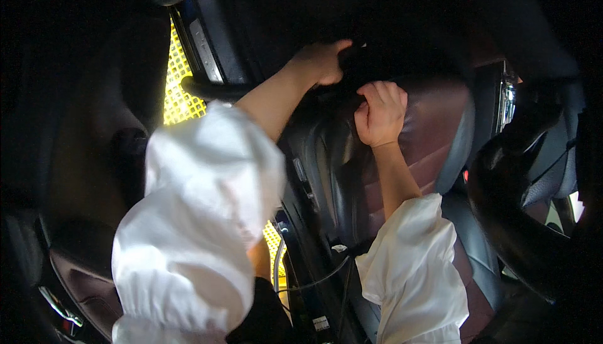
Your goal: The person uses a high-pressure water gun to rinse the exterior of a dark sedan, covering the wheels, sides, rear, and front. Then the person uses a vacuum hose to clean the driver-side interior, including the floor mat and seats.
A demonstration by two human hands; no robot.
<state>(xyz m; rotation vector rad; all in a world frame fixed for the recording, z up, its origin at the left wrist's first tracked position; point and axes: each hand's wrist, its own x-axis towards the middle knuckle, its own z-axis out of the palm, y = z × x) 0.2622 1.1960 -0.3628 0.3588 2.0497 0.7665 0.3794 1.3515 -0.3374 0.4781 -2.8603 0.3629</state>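
Note:
Inside a dark car interior, my left hand (321, 63) reaches into deep shadow beyond the front edge of a maroon and black seat (433, 114). Its fingers are curled around something dark that I cannot make out. Nearer me and to the right, my right hand (381, 113) is at that seat edge, its fingers bent together with the tips turned away from view. Whether it grips anything is hidden. Loose white sleeves cover both upper forearms.
Yellow grating (178, 80) shows through the door opening on the left, past a sill with a metal strip (206, 49). A thin cable (319, 281) loops beside the seat base. A dark curved rim (487, 187) stands at the right. Another maroon panel (85, 284) lies lower left.

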